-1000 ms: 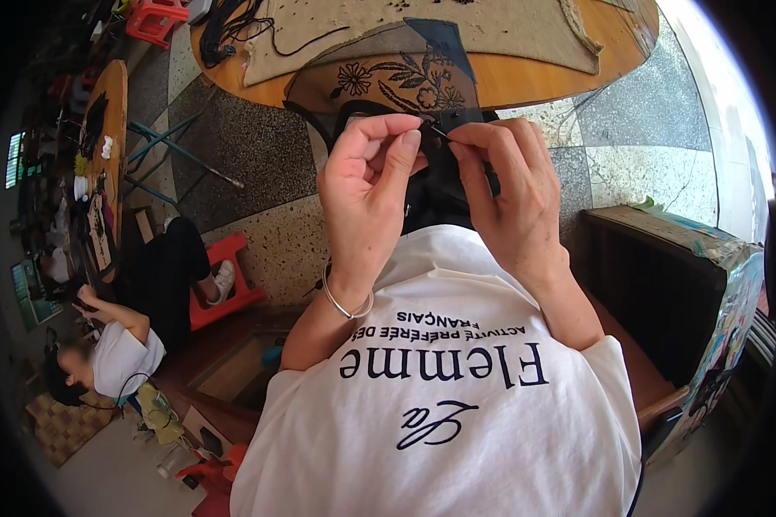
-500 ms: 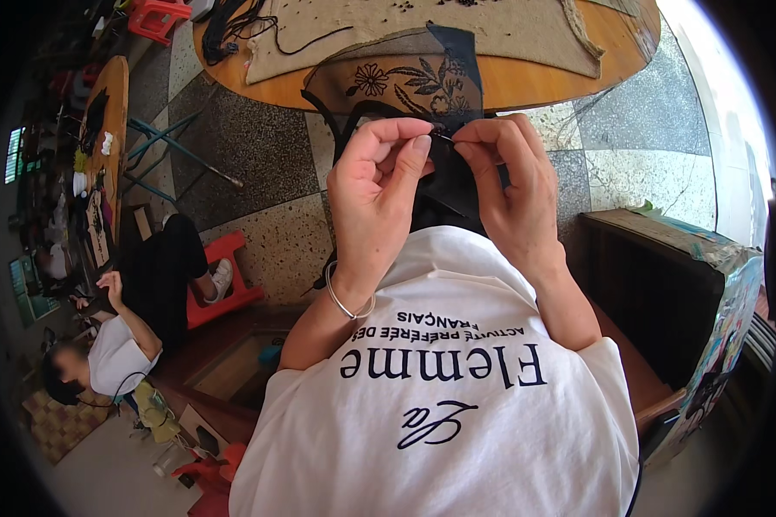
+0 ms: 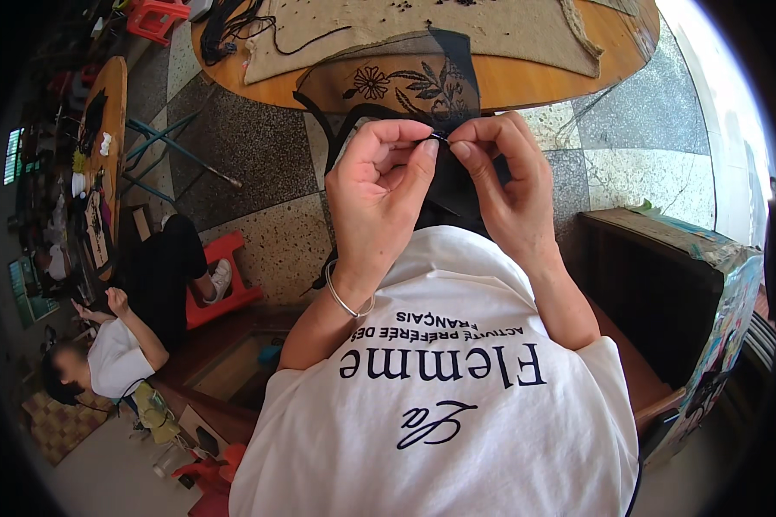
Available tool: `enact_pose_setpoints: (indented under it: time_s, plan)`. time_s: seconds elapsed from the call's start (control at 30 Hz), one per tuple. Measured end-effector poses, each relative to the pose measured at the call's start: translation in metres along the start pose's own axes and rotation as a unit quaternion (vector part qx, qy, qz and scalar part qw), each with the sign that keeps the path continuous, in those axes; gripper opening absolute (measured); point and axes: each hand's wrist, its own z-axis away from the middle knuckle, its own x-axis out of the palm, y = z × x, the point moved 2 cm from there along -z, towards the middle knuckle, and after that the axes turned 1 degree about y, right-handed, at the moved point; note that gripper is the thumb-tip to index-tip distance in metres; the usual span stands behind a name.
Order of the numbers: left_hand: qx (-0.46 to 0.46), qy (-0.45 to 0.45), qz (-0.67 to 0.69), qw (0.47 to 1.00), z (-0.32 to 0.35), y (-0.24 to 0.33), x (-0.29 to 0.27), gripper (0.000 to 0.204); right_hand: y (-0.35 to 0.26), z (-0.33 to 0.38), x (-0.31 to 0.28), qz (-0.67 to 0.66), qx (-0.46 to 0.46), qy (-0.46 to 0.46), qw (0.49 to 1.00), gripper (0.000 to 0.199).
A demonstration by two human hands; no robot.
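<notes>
A sheer black embroidered fabric with a flower and leaf pattern hangs from the table edge toward my lap. Above its lower, darker part both my hands meet at the fingertips. My left hand, with a thin bangle on the wrist, pinches a small dark piece between thumb and forefinger. On its other side, the thumb and forefinger of my right hand close on the same piece. It looks narrow and slightly shiny; its exact kind is too small to make out. My other fingers curl loosely behind.
An oval wooden table stands ahead, bearing a beige cloth, black cords and scattered small black bits. At right is a dark open box-like cabinet. To the left a co-worker sits by a red stool and another table.
My fingertips have shifted slightly, and more of the dark piece shows between them. The fabric's upper part has moved a little left. The co-worker's hands have moved.
</notes>
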Motion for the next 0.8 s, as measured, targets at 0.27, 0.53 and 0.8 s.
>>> enact_pose_setpoints:
  time_s: [0.27,0.53,0.8]
  plan:
    - [0.038,0.019,-0.041,0.998,0.001,0.000,-0.002,0.012,-0.003,0.000,0.002,-0.005,-0.017,-0.001,1.000,0.005]
    - [0.004,0.048,0.019,0.999,0.000,-0.003,-0.001,0.014,0.004,0.001,0.004,0.003,-0.020,-0.012,1.000,0.007]
    - [-0.011,0.025,0.008,1.000,-0.002,-0.004,0.000,0.014,0.020,0.005,0.012,-0.416,0.270,-0.073,0.865,0.009]
